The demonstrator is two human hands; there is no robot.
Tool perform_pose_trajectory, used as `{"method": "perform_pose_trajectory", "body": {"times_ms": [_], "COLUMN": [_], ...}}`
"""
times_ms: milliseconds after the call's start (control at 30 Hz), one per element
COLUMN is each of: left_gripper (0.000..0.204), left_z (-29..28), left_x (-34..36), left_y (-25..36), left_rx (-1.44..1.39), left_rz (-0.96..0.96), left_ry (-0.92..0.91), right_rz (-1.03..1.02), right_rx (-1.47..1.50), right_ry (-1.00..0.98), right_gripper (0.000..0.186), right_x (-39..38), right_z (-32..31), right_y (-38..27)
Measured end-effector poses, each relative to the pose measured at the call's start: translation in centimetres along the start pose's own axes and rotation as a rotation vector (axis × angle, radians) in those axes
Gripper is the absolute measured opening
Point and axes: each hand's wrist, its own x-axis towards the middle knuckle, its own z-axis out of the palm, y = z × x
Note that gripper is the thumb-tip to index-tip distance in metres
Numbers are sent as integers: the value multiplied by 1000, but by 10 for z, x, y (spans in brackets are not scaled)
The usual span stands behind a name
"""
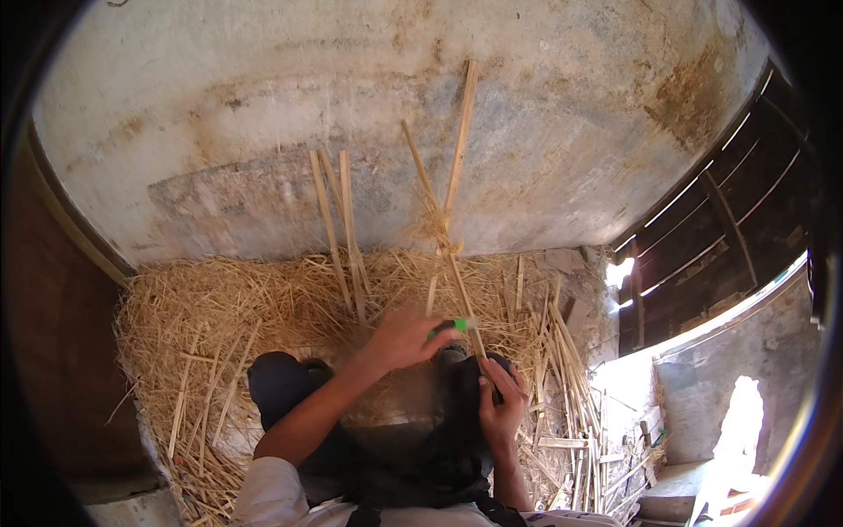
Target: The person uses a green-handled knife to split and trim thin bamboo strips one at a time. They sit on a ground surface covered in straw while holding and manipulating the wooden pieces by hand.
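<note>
My left hand [402,338] is closed around a small knife [450,328] with a green and black handle; motion blurs its pale blade end, which lies against or just over a thin wooden strip [460,283]. The strip's near end is gripped in my right hand [503,402], above my right knee. From there the strip runs away from me toward the wall. Curled shavings [432,225] cluster around its far part, where a longer flat strip [461,132] and a thinner one [416,162] stand up against the wall.
Several strips [329,220] lean on the stained wall [290,105] left of centre. Straw-like shavings [219,303] cover the floor around my legs. A pile of loose strips [571,386] lies at my right. Beyond it are dark slatted boards [720,220] and bright light. A brown panel [61,325] stands at the left.
</note>
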Motion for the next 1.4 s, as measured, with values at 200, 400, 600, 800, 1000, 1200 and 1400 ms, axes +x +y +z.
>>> {"method": "perform_pose_trajectory", "body": {"times_ms": [200, 400, 600, 800, 1000, 1200, 1400], "left_gripper": [55, 52, 58, 57, 50, 52, 50], "left_z": [-12, 5, 10, 12, 10, 13, 26], "left_x": [12, 0, 26, 20, 32, 30, 37], "left_y": [-3, 2, -36, -22, -36, -37, -46], "left_rx": [-14, -50, -89, -59, -89, -125, -257], "left_rz": [-105, 88, -79, 97, -7, 74, 56], "left_ry": [38, 67, 285, 144, 116, 135, 236], "right_rz": [-46, -81, -67, -57, -61, -59, -64], "right_rx": [-20, -54, -37, -62, -40, -63, -44], "right_ry": [100, 125, 127, 119, 116, 115, 136], "right_gripper": [28, 30, 29, 29, 29, 28, 28], "right_x": [-3, -5, -10, -8, -6, -6, -6], "right_z": [12, 16, 20, 17, 17, 17, 16], "right_y": [12, 14, 17, 18, 13, 13, 9]}}
